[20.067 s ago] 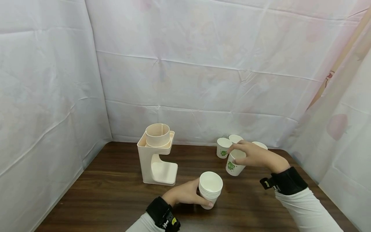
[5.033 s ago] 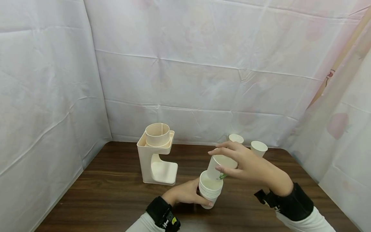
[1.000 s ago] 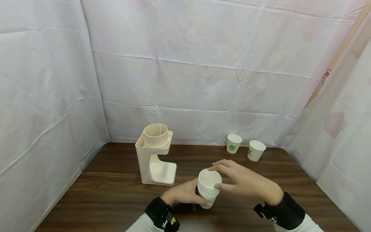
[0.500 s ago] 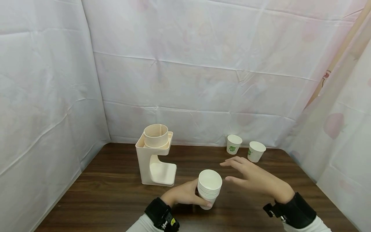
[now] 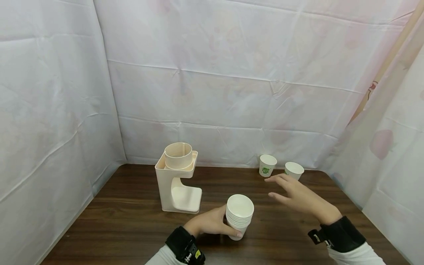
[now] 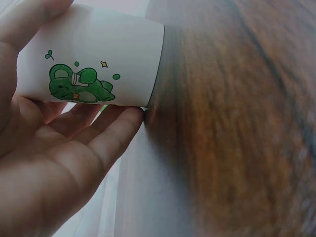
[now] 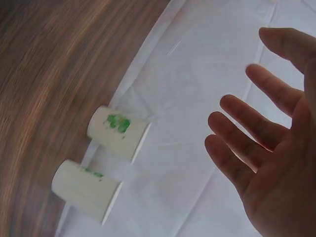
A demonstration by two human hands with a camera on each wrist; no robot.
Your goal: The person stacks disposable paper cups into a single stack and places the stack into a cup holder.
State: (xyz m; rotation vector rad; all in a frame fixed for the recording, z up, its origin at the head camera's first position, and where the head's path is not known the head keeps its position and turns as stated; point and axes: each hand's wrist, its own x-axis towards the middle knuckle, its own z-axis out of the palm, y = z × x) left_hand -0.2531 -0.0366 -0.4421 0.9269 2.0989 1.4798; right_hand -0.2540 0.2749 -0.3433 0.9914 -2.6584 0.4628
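My left hand point(image 5: 213, 222) grips a stack of nested white paper cups point(image 5: 240, 208) from its left side, low down, with the thumb across the front. In the left wrist view a green cartoon print shows on the lowest cup point(image 6: 113, 59), whose base is right at the wooden tabletop. My right hand point(image 5: 296, 193) hovers over the table with fingers spread and nothing in them. Beyond it stand two single paper cups, one on the left point(image 5: 267, 165) and one on the right point(image 5: 293, 169), the latter partly covered by the hand in the head view. Both show green prints in the right wrist view.
A cream plastic stand point(image 5: 165, 187) with a round cylinder point(image 5: 178, 156) on top and a flat foot is on the dark wooden table point(image 5: 132, 221), left of the stack. White cloth point(image 5: 215, 92) hangs behind the table and at both sides.
Over the earlier frames the right hand lowered a cup into the stack, which has grown taller. It has since let go and moved right toward the two single cups. The left hand stays put.
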